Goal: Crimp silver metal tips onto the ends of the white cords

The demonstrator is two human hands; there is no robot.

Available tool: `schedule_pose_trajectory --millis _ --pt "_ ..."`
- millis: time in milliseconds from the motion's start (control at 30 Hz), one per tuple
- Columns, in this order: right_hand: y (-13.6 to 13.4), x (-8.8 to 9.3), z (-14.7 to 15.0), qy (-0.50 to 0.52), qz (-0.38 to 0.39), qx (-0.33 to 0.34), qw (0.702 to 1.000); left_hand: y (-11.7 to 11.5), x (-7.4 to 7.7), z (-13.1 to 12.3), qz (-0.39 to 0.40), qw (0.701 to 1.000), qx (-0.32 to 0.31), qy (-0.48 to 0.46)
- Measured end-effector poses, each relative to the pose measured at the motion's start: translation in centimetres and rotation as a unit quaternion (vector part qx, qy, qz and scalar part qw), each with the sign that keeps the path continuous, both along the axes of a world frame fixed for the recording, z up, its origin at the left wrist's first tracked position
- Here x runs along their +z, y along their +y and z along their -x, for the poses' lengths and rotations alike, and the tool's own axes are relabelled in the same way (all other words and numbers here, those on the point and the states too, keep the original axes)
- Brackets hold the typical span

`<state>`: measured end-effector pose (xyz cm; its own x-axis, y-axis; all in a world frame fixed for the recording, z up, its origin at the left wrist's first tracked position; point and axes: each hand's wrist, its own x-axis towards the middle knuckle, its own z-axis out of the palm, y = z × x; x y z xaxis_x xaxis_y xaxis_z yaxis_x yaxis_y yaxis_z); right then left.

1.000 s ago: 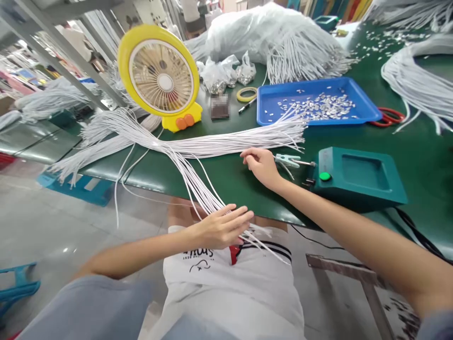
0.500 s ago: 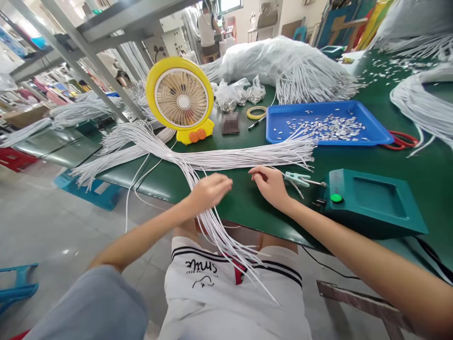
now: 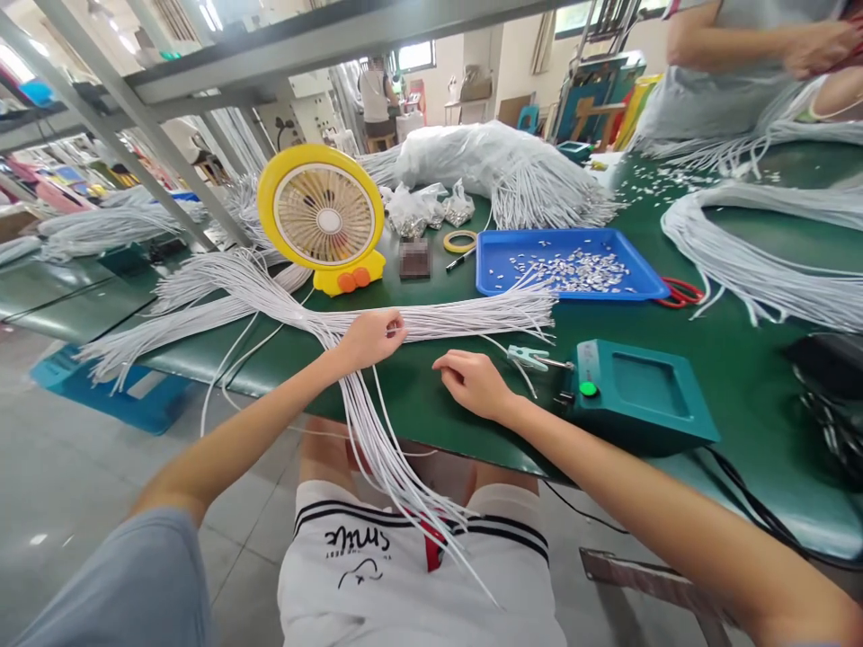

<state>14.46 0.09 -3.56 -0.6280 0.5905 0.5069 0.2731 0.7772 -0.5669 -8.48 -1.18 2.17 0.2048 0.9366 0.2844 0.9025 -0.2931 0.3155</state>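
Note:
A long bundle of thin white wires [image 3: 445, 321] lies across the green table. Over its near edge, my left hand [image 3: 370, 340] is closed with the fingertips pinched; whether a wire is between them I cannot make out. A second bunch of white wires [image 3: 374, 431] hangs from under my left wrist over the table edge onto my lap. Just right of it, my right hand [image 3: 472, 382] rests low over the table, its fingers curled together, what they hold hidden. Beyond that hand, a pale green clip [image 3: 528, 357] sits on the rod of a teal machine [image 3: 637, 391] with a green button.
A blue tray [image 3: 573, 292] holds small metal pieces, with red-handled scissors [image 3: 680, 292] beside it. A yellow fan [image 3: 324, 220], tape roll [image 3: 459, 241] and pen [image 3: 460, 260] stand or lie behind the bundle. Coiled wires [image 3: 715, 261] lie at right; a co-worker's arm [image 3: 734, 40] shows beyond.
My left hand has moved up from the hanging wires to the edge of the lying bundle. My right hand stays near the clip, slightly lower. The view has shifted, bringing a co-worker into sight.

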Motion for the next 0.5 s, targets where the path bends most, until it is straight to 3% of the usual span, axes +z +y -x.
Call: schedule_pose_trajectory --millis 133,267,367,500 --pt "-0.1 0.2 0.0 -0.049 -0.007 0.012 0.999 0.2 1.8 -0.6 0.03 0.996 -0.011 -0.084" --pt "-0.1 0.3 0.1 -0.096 -0.002 0.019 0.995 0.3 3.3 -0.8 -0.015 0.976 0.041 -0.213" --pt "0.0 0.1 0.2 -0.119 0.004 0.016 0.993 0.4 4.3 -1.4 -0.025 0.957 0.03 -0.287" --pt "0.1 -0.1 0.3 -0.132 0.012 0.009 0.991 1.6 6.4 -2.1 -0.135 0.929 0.048 -0.341"
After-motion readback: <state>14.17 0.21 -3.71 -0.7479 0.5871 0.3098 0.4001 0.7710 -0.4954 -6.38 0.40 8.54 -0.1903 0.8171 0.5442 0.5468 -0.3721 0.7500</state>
